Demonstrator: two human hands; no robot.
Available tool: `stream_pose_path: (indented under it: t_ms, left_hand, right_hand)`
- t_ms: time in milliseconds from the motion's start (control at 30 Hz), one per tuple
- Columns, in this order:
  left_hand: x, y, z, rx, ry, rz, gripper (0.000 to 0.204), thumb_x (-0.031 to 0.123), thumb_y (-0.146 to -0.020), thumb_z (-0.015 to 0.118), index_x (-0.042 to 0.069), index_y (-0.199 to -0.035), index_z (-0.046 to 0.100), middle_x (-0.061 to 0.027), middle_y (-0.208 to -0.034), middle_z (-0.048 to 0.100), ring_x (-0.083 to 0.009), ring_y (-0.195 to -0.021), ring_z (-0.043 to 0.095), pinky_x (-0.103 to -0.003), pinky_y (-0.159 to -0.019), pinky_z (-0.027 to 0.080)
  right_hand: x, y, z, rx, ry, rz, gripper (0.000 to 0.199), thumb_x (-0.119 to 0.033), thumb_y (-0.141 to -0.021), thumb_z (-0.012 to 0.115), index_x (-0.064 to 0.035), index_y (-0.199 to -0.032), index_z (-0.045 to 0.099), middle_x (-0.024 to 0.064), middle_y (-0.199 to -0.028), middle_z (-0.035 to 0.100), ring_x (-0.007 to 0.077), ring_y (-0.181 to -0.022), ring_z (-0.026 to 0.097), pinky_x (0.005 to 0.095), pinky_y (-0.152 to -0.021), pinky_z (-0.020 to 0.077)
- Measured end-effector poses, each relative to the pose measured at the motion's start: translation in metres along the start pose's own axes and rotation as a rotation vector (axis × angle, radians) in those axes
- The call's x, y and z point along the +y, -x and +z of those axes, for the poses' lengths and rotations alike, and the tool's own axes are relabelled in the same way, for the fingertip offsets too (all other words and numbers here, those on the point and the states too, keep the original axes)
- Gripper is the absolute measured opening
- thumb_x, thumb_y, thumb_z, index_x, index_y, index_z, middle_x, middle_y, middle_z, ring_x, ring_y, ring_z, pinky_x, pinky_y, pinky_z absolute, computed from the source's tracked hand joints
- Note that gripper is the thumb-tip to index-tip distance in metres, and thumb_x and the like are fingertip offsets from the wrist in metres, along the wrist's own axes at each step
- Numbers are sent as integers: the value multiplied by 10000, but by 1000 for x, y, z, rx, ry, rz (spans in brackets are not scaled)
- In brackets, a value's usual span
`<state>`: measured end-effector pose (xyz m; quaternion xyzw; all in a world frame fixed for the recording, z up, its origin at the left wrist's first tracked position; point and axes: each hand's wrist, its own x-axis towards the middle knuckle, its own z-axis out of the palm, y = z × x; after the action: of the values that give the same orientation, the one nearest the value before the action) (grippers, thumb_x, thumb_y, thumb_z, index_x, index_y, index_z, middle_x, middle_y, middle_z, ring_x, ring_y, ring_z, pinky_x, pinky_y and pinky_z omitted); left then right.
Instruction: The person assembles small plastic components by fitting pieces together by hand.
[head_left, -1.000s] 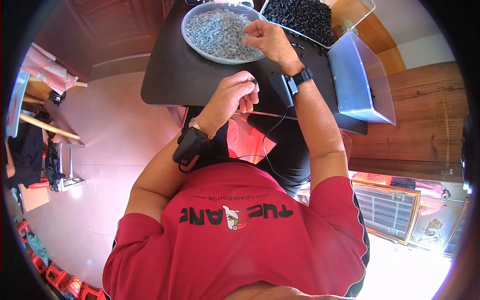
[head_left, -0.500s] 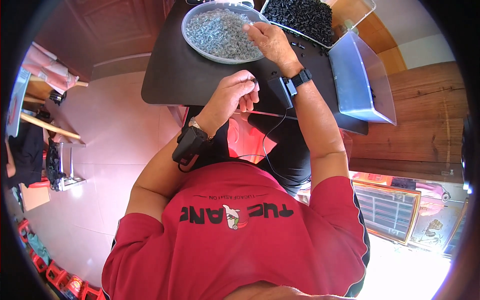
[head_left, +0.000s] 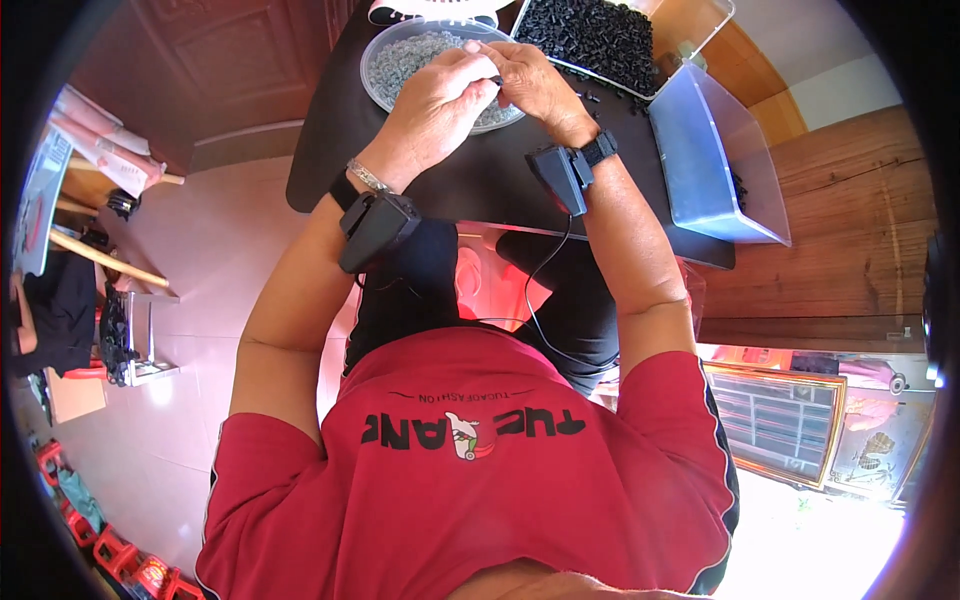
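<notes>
Above a round clear plastic bowl (head_left: 368,85), both my hands come together at the fingertips. In my left hand (head_left: 432,108) a small black plastic piece (head_left: 497,80) is pinched between thumb and fingers. My right hand (head_left: 538,88) is closed too, thumb and forefinger pressed together against the left fingertips. Whatever it grips is hidden or too small to name. Many small clear plastic pieces (head_left: 408,55) fill the bowl, partly covered by my hands.
A clear tray heaped with small black plastic pieces (head_left: 590,40) stands at the far right of the dark table (head_left: 340,150). Loose black pieces lie beside it. An open translucent bin (head_left: 715,165) tilts at the right edge. A white-soled shoe (head_left: 435,10) shows behind the bowl.
My left hand has moved up and away from my body, carrying the black piece to my right hand. The right hand has turned inward over the bowl to meet it.
</notes>
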<state>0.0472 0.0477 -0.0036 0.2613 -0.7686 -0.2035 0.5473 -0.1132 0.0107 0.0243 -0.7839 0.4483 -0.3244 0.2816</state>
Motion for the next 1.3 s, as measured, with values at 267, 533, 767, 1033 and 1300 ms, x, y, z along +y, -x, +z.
stream_pose_path:
  t_ms: [267,533,767,1033,1300]
  left_hand:
    - [-9,3,-7,-69,-50,-51,114,120,-849,538,52,-930,579,-152,-893,571,-342,-824,562,-393,-723,458]
    - [-3,3,-20,-168,310,-320,204,212,-932,466,31,-928,563,-12,-773,564,-83,-641,500,-228,-559,416]
    - [-13,8,-16,-85,322,-290,208,220,-933,466,36,-919,562,0,-754,563,-75,-627,491,-217,-546,405]
    - [-12,5,-17,-69,239,-233,190,203,-937,475,29,-934,552,1,-760,556,-74,-641,497,-222,-560,418]
    - [-10,5,-13,-65,86,-53,166,168,-940,474,14,-942,535,-49,-765,562,-119,-665,532,-261,-609,445]
  right_hand:
    - [-9,6,7,19,-76,70,447,-414,-926,508,5,-862,648,47,-562,533,107,-491,509,259,-452,418]
    - [-10,17,4,-227,-437,212,349,-364,-957,470,-64,-807,565,-15,-709,519,69,-621,471,216,-565,429]
    - [-13,15,7,-173,-434,325,326,-338,-960,470,-57,-829,572,-7,-725,532,72,-631,486,214,-581,439]
    - [-5,13,8,-172,-449,251,315,-326,-958,477,-51,-842,577,4,-739,552,72,-635,504,216,-590,452]
    - [-5,15,1,-199,-491,318,303,-297,-943,506,-22,-893,624,18,-751,594,89,-648,548,229,-610,484]
